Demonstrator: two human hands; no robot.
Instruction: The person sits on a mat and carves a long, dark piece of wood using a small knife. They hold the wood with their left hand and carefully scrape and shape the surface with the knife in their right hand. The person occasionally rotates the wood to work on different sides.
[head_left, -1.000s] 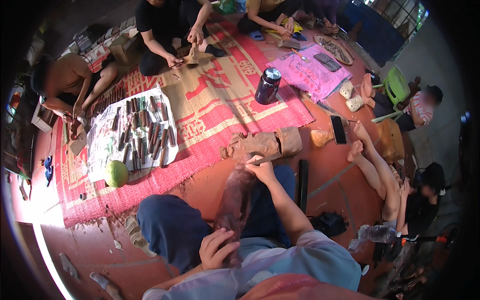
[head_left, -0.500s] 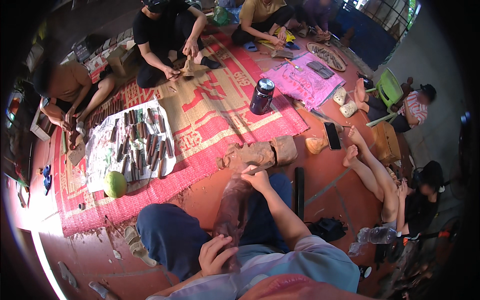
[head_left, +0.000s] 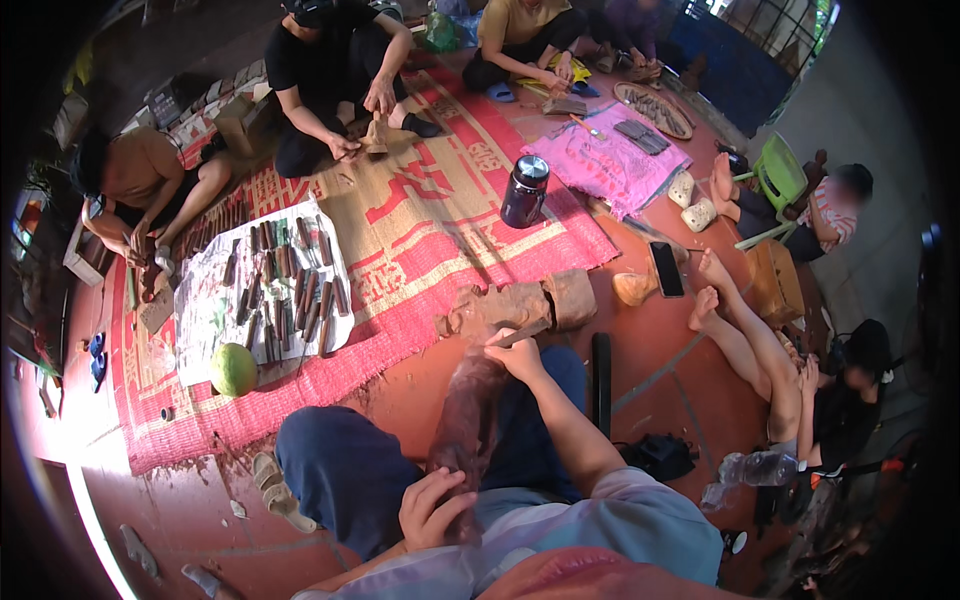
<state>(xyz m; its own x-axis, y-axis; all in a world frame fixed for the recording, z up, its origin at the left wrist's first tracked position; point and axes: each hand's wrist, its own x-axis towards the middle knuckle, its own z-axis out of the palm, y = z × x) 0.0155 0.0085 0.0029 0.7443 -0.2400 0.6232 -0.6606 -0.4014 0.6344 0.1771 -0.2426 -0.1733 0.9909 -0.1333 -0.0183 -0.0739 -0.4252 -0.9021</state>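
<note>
A long dark reddish-brown piece of carved wood [head_left: 462, 415] slants across my lap, between my knees. My left hand [head_left: 436, 508] rests with curled fingers around its near end. At the far end, my right hand [head_left: 513, 354] is closed on a slim brown stick-like tool [head_left: 530, 332], whose tip I cannot make out. Just past that hand, a rough lighter-brown wood block [head_left: 495, 308] lies on the tiles, and a second, squarer block [head_left: 570, 298] touches its right end.
Ahead spreads a red and straw-coloured mat [head_left: 420, 215] with a dark flask [head_left: 525, 192]. Many wooden-handled tools [head_left: 290, 290] lie on a white sheet beside a green round fruit [head_left: 233, 369]. A phone [head_left: 666, 270] and a black bar [head_left: 601, 385] lie at right. Several people sit around.
My right hand and its tool have shifted very slightly at the wood's far end. The left hand keeps its place.
</note>
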